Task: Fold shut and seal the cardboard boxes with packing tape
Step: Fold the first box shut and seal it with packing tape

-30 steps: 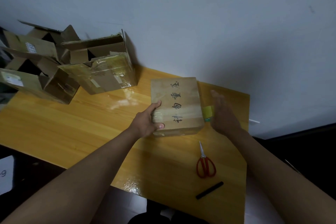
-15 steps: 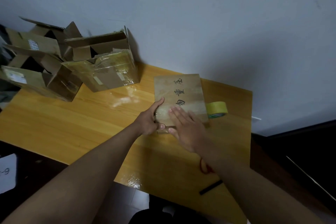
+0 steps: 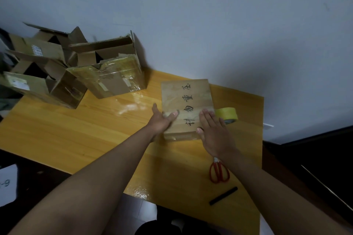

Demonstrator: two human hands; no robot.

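Observation:
A closed cardboard box with black handwritten characters and a glossy taped top lies on the yellow wooden table. My left hand rests against its left near edge, thumb lying on the top. My right hand lies flat on the box's near right corner with straight fingers. A roll of yellow packing tape sits just right of the box, touching it, partly behind my right hand.
Red-handled scissors and a black marker lie near the table's right front. Several open cardboard boxes are piled at the back left against the white wall. The table's right edge is close to the tape.
My right hand came from beside the tape roll onto the box top, then slid right to the near right corner. My left hand shifted slightly up along the left edge.

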